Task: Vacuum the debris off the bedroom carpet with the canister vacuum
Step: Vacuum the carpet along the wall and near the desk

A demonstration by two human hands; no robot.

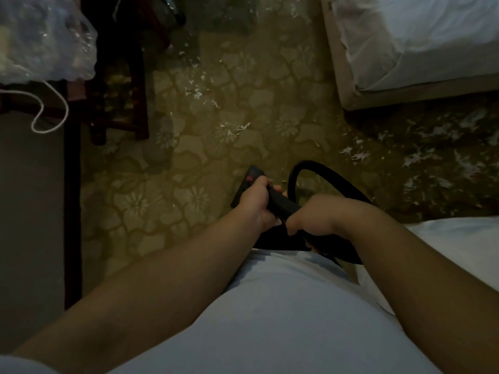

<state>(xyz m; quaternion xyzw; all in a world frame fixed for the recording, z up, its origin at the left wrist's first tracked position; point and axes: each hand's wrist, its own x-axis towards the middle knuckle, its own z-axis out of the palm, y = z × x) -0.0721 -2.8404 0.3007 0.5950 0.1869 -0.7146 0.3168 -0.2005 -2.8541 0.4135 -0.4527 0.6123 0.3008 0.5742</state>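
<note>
Both my hands hold the black vacuum wand in front of my body. My left hand grips it higher up, near the floor head, which shows a small red mark. My right hand grips the wand's near end. A black hose loops up and off to the right behind my right wrist. The patterned olive carpet carries several white scraps of debris, thickest at the right beside the bed. The canister itself is out of sight.
A bed with white sheets fills the top right, and a second white bed edge lies at my right. A dark wooden chair stands top left. A plastic bag and a white cord lie on a dark-framed surface at the left.
</note>
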